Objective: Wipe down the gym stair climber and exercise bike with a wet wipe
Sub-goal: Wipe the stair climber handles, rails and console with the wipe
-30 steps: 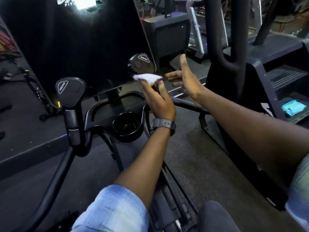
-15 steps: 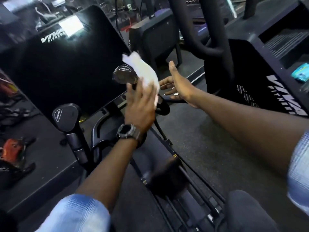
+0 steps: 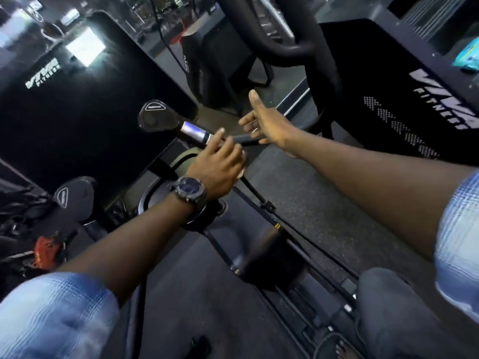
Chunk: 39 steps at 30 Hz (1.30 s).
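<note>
Black, glossy plastic forms the large console panel (image 3: pixel 77 104) that fills the far left, its face carrying a pale logo and a bright reflection. In front of it runs the right handlebar (image 3: pixel 191 133) of the exercise bike (image 3: pixel 259 244), a dark bar with a metallic sensor band and a rounded end cap (image 3: pixel 155 116) at its far end. The left hand (image 3: pixel 220 165) lies over this bar just near of the metallic band, palm down, fingers curled around the grip. A small pale edge at the right side of the palm appears to be the wet wipe (image 3: pixel 241 173); most of it is hidden beneath the hand, so its exact lie cannot be told. A dark wristwatch (image 3: pixel 189 191) sits on the left wrist. The right hand (image 3: pixel 267 123) hovers farther and to the right, fingers relaxed and spread, thumb raised; whether its fingertips touch the bar cannot be told. A second rounded end cap (image 3: pixel 75 196) stands at near left. The stair climber (image 3: pixel 404 81) occupies the far right, a dark housing with white lettering; a teal wipe packet (image 3: pixel 469 54) rests on one of its steps at the right edge. Both forearms emerge from blue plaid sleeves (image 3: pixel 51 314). Speckled grey rubber flooring (image 3: pixel 324 203) lies between the machines.
</note>
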### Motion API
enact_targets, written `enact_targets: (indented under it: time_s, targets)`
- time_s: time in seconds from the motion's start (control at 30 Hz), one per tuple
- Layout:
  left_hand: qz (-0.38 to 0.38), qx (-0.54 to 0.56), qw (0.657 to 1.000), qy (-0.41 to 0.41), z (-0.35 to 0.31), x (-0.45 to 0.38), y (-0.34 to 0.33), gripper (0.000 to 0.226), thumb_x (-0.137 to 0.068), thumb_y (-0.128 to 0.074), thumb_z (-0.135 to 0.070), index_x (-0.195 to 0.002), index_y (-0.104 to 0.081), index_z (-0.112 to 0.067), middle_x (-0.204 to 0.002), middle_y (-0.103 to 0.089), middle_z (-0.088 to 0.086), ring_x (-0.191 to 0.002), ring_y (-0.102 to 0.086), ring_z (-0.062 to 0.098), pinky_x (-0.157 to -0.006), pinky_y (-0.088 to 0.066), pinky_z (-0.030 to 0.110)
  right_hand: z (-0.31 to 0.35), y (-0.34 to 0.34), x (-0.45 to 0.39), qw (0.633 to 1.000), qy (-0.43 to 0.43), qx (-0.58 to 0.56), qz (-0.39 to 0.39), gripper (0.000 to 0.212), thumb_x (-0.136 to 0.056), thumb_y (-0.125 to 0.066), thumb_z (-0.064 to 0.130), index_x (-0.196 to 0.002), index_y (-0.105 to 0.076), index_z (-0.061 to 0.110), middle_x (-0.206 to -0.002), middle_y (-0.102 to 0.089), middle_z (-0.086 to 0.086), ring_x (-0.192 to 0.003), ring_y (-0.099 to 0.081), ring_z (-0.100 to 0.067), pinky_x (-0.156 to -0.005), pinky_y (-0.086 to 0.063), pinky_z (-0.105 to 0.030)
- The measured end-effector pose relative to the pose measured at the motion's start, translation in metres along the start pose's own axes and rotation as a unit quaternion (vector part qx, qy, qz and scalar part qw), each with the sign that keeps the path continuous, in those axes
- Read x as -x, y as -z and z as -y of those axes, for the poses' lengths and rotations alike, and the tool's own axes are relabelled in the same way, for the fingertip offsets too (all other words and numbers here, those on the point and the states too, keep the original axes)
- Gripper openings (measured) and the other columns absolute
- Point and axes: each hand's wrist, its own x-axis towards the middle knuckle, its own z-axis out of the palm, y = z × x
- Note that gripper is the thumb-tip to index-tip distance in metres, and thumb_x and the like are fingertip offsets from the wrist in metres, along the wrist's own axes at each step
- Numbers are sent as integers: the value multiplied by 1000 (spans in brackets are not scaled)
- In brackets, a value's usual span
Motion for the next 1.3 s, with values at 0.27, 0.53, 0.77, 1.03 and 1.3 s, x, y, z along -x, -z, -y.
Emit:
enact_targets:
  time_s: [0.27, 0.53, 0.77, 1.03, 1.3]
  targets:
    - [140, 39, 989, -29, -9, -30, 16, 74, -98, -21, -62, -102, -68, -6, -97, -64, 11, -92, -55, 32, -91, -37, 45, -31, 19, 0, 999, -21, 8, -23, 73, -96, -17, 71, -101, -70, 22, -97, -70, 3, -91, -66, -19, -83, -53, -35]
    - [339, 46, 938, 59, -13, -84, -18, 29, -98, -44, -22, -116, -66, -15, -119, -65, 5, -111, -61, 25, -64, -33, 18, -43, 16, -8, 999, -23, -8, -38, 73, -98, -20, 68, -102, -71, 16, -99, -73, -2, -91, -68, -21, -81, -55, -35]
    - [340, -8, 940, -9, -27, -63, 6, 35, -100, -35, -25, -121, -61, -16, -121, -63, 7, -111, -56, 31, -86, -43, 40, -30, -11, -16, 1000, -5, -1, 9, 70, -101, -21, 63, -100, -73, 16, -95, -75, -3, -88, -70, -17, -84, -53, -34]
    - [79, -22, 997, 16, 35, -8, 26, 37, -93, -29, -32, -99, -63, -17, -94, -65, 4, -90, -60, 27, -78, -43, 40, -4, -45, -25, 995, 13, -83, 45, 69, -101, -22, 59, -100, -74, 13, -99, -74, -7, -94, -69, -21, -89, -55, -40]
    - [65, -39, 997, -6, 0, -16, 4, 39, -92, -34, -27, -111, -63, -8, -105, -62, 12, -96, -55, 32, -103, -36, 53, -43, -56, -20, 981, -75, -174, -43, 60, -105, -24, 52, -93, -68, 13, -100, -73, -11, -98, -69, -26, -98, -52, -42]
